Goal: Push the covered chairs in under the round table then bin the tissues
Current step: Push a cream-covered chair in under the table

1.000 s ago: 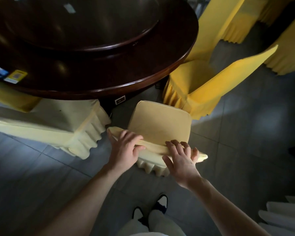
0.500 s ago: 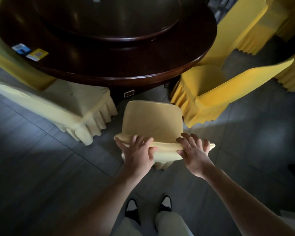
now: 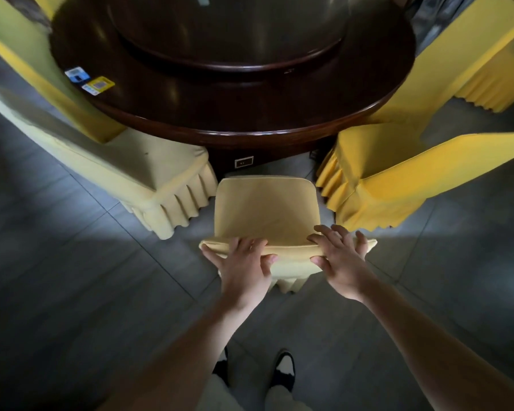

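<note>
Both hands grip the top edge of the pale yellow fabric-covered chair (image 3: 266, 209): the left hand (image 3: 244, 262) and right hand (image 3: 340, 256) have fingers curled over its backrest, thumbs behind. Beyond the chair stands the dark round wooden table (image 3: 235, 114), the seat's front just short of its rim.

The middle chair (image 3: 266, 209) stands before the round table (image 3: 232, 114), between 2 neighbouring chairs (image 3: 149, 170) (image 3: 398, 173).

Both arms reached forward, bare to the elbow. The left hand (image 3: 244, 262) and right hand (image 3: 340, 256) lay side by side, palms down, fingers curled over an edge, thumbs tucked beneath.
</note>
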